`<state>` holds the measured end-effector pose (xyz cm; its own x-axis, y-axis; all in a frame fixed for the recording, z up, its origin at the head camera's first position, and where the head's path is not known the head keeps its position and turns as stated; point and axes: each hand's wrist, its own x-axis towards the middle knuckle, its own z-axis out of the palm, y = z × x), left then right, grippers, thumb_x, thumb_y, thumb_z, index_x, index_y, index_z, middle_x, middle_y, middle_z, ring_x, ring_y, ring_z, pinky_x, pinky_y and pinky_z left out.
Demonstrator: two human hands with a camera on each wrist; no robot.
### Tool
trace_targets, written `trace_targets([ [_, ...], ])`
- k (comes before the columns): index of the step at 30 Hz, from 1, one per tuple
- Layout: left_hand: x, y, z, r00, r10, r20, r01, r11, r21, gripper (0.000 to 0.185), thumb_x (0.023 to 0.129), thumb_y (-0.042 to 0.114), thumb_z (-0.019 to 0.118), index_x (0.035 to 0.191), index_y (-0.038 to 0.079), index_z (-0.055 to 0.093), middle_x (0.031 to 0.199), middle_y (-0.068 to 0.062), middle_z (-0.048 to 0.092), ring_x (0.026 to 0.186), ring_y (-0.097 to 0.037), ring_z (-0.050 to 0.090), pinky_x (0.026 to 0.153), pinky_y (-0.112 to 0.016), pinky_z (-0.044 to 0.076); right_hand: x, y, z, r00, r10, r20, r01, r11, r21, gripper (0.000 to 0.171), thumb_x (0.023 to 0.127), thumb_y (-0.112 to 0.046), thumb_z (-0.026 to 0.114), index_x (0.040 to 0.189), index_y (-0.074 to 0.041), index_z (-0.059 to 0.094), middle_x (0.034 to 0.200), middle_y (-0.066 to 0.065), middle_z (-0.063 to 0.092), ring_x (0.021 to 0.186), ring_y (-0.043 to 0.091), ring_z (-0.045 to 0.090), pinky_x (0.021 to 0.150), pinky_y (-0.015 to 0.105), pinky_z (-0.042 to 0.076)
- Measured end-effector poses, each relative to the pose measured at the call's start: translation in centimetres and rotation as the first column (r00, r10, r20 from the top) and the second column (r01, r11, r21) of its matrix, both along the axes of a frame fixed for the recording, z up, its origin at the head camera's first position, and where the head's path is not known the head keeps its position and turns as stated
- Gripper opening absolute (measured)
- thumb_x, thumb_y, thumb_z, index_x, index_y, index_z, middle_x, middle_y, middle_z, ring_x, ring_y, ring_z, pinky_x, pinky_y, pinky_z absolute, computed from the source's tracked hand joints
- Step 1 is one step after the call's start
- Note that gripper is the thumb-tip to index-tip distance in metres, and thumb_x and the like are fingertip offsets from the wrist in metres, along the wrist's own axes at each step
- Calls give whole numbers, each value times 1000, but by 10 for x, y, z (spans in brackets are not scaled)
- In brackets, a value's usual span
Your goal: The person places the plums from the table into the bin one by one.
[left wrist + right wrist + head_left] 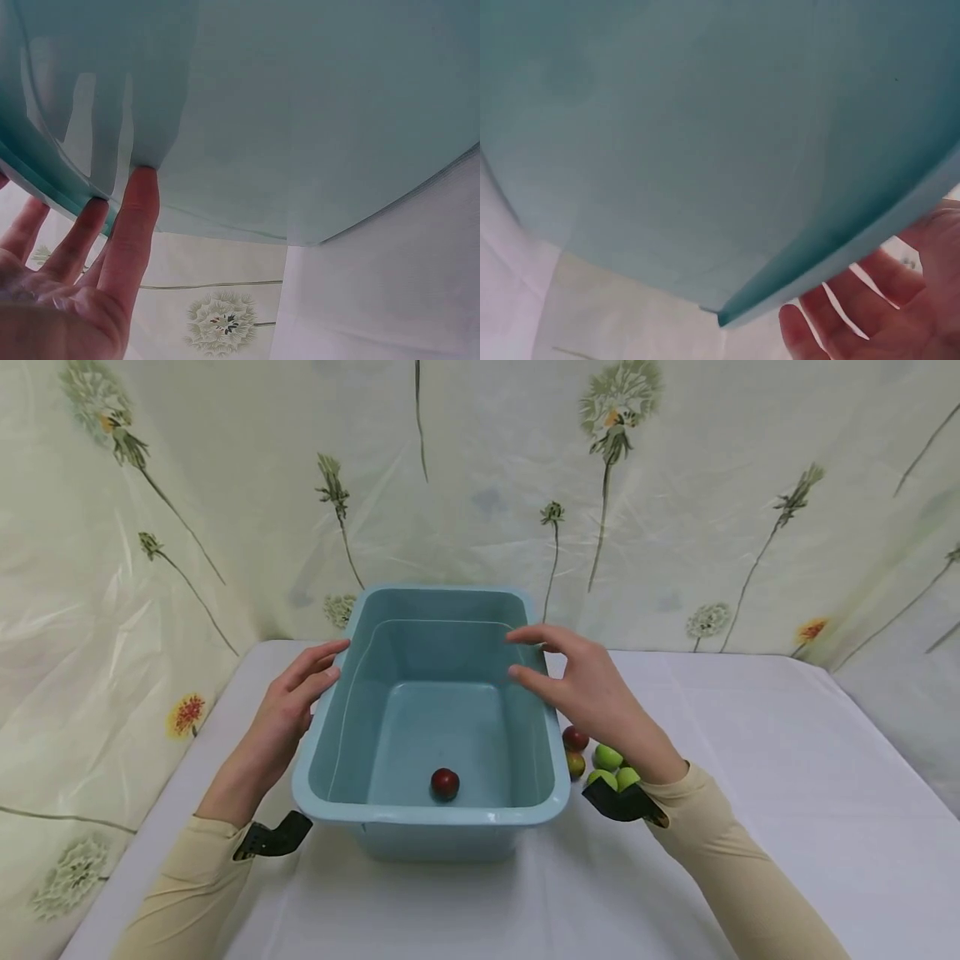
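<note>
The blue plastic tub (431,710) stood mid-worktop (750,827), one dark red fruit (445,782) on its floor. The left hand (288,714) touched the tub's left wall below the rim with straight fingers (127,232); the right hand (592,693) hovered by the right rim, fingers apart and holding nothing. Red and green fruits (600,758) lay just right of the tub. Seemingly a two-handed grasp was beginning; it would need both hands closing under the rim.
</note>
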<state>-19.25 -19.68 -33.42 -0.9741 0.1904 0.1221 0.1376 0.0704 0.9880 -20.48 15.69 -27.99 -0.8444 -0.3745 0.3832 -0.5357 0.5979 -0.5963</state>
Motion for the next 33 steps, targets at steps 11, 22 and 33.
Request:
trace_targets([
  [11,0,-1,-1,1000,-5,-4,5,1000,3,47,103,42,47,147,27,44,147,-5,41,127,-26,44,99,-56,34,8,26,-13,995,-87,-40,83,992,-92,39,94,-25,69,131,-15,61,129,-3,61,119,21,53,98,48,40],
  [22,0,-1,-2,1000,-13,-4,13,1000,13,47,103,42,47,147,28,44,147,-5,41,127,-25,45,97,-49,38,18,53,-31,985,-167,-31,163,982,-95,37,96,-25,66,131,-13,61,129,3,61,119,24,54,97,50,40],
  [33,2,-2,-1,1000,-9,8,9,1000,6,48,102,43,47,147,27,44,147,-4,41,126,-25,45,97,-49,37,27,80,-54,971,-236,46,239,969,-66,36,98,-30,62,131,-13,61,130,8,60,121,32,52,97,56,39],
])
